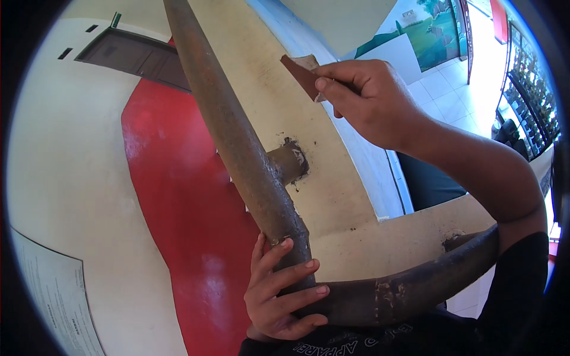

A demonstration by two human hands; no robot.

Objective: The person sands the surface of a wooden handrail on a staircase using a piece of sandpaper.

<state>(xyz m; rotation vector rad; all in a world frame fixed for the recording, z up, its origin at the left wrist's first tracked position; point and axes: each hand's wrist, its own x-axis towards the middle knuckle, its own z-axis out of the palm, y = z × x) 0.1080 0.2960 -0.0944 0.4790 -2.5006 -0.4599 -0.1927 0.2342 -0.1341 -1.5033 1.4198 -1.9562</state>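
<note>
Pipe (pixel 225 113): brown, surface scuffed, slanted, bent at its lower end. Sheet (pixel 301 76): reddish-brown face, curled edge, held right of the pipe, apart

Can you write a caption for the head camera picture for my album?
Right hand holding up a brown scrap, left hand resting on a thick brown pipe.

Place is looking like a bldg. interior, maybe corridor or stairway, exact type unclear; pipe rail (pixel 228 121) is running along a cream wall (pixel 338 204); landscape mural (pixel 438 41) is showing nr. tiled flr. (pixel 446 101); printed poster (pixel 50 296) is hanging too.
</note>
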